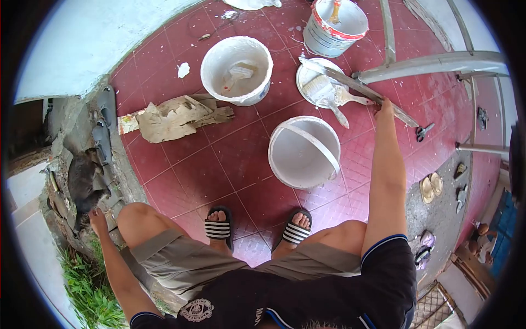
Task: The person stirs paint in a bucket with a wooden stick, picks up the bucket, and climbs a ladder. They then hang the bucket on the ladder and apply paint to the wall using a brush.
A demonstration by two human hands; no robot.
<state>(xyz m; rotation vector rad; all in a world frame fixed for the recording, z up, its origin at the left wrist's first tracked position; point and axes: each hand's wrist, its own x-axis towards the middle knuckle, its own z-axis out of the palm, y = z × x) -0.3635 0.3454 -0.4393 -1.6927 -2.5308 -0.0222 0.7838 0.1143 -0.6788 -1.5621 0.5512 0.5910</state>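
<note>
head view, looking straight down past the person's knees and striped sandals point(219, 228) onto a red tiled floor point(219, 164). the right hand point(385, 105) is stretched far forward with its fingers wrapped around a long flat metal bar point(356, 88), which lies at a slant with its far end resting over a white lid point(323, 82) where a wide paintbrush point(323, 90) sits. the left hand point(97, 219) hangs low beside the left knee, touching or just above a rough stone edge point(104, 164) near a dark lump (i cannot tell what it is); its fingers are curled, but whether they grip anything is not clear.

between the feet and the bar stands an empty white bucket point(304, 151) with its handle folded across the mouth. farther off is a bucket of white paint point(236, 68) with a tool sunk in it, and a third pail point(334, 22) with a red band. torn cardboard point(175, 118) lies to the left, and scissors point(422, 131) to the right.

judging from the reach, a firmer grip nearer the bar's middle would keep it level, and lifting it straight up would avoid dragging the brush off the lid or knocking the empty bucket.
</note>
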